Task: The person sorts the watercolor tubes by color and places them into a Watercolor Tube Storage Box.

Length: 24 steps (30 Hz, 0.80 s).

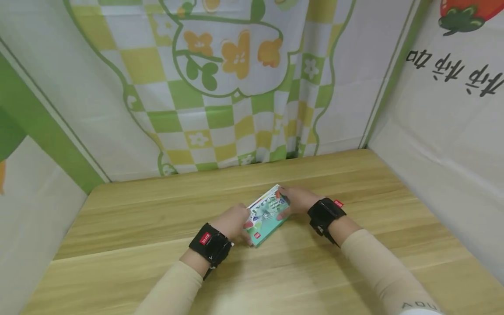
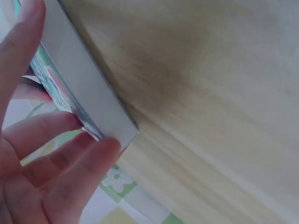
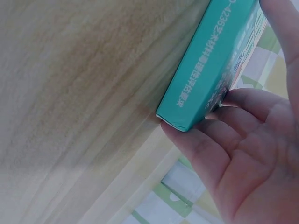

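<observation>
A flat teal box (image 1: 267, 218) with a printed leaf and flower picture lies at a slant close over the wooden table. My left hand (image 1: 233, 221) grips its left end, and my right hand (image 1: 298, 200) holds the opposite end by the corner and edges. Seen from the left wrist, the box's plain white side (image 2: 84, 74) faces the camera, with fingers along its edge and end. From the right wrist, a teal side with white lettering (image 3: 203, 70) shows, and fingertips (image 3: 175, 133) press at its end. Part of the printed face is hidden behind the fingers.
The wooden table (image 1: 157, 210) runs back to a curtain (image 1: 220, 118) with green and yellow checks. White fabric walls stand at the left (image 1: 31, 218) and right (image 1: 445, 144). Both wrists wear black straps (image 1: 210, 246).
</observation>
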Tool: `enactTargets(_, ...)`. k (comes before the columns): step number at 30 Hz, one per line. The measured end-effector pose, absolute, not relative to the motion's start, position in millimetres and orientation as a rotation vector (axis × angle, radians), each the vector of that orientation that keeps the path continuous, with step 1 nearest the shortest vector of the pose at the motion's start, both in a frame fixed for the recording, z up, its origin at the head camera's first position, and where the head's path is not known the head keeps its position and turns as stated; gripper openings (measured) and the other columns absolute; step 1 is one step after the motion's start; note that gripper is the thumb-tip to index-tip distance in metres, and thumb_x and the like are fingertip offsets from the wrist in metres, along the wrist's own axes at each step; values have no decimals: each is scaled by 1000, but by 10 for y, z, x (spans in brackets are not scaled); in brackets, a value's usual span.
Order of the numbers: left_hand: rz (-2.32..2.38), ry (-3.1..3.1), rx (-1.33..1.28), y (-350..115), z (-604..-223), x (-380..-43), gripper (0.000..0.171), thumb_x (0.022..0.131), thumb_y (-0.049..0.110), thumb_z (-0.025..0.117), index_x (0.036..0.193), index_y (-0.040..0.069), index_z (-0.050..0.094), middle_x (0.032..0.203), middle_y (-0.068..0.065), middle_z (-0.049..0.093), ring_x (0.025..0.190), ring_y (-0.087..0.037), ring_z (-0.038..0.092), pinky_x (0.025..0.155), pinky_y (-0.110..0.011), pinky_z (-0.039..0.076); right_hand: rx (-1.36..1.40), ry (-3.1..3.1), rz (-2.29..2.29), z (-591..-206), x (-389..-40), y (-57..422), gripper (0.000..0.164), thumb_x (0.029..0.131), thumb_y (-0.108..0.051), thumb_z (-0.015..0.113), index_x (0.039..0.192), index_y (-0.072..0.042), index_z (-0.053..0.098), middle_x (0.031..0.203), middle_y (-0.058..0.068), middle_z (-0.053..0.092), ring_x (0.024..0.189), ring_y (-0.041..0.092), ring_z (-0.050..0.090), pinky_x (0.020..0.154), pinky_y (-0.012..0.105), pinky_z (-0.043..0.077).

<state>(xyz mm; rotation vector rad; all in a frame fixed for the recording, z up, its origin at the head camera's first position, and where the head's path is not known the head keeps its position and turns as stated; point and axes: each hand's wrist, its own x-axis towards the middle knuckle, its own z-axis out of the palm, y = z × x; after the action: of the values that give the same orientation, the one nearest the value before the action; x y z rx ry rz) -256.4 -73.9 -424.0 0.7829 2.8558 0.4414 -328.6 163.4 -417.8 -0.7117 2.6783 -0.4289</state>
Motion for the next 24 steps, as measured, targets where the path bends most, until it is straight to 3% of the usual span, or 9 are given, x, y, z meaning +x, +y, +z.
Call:
enactTargets(5,363,2883,825,-712,-4217,-2515,47,58,16,99,87,1,65,87,-6,57,72,-18,54,67,-34,52,-717,2669,-439,-4209,-3288,1639,102,81,-42,86,155,6,35,157,26,39,142,41,40,116,48,35)
enactTargets(10,267,2917,884,-674,-4195,-2524,51,61,23,99,91,-3,67,88,-10,60,73,-21,58,68,-37,56,-674,2667,-450,-4131,-3264,1642,101,82,-38,86,156,6,33,157,26,37,143,42,39,116,49,34)
enactTargets(18,458,2846,821,-760,-4249,-2612,40,57,9,96,75,8,61,83,-2,52,70,-17,49,63,-33,45,-694,2682,-420,-4146,-3260,1611,98,81,-37,87,155,4,37,158,24,38,141,42,41,115,49,36)
enactTargets(24,432,2876,752,-725,-4227,-2397,42,55,10,97,73,7,60,76,-1,54,64,-15,49,57,-31,45,-622,2715,-449,-4112,-3181,1469,89,78,-32,91,148,3,49,139,23,58,127,39,55,107,49,44)
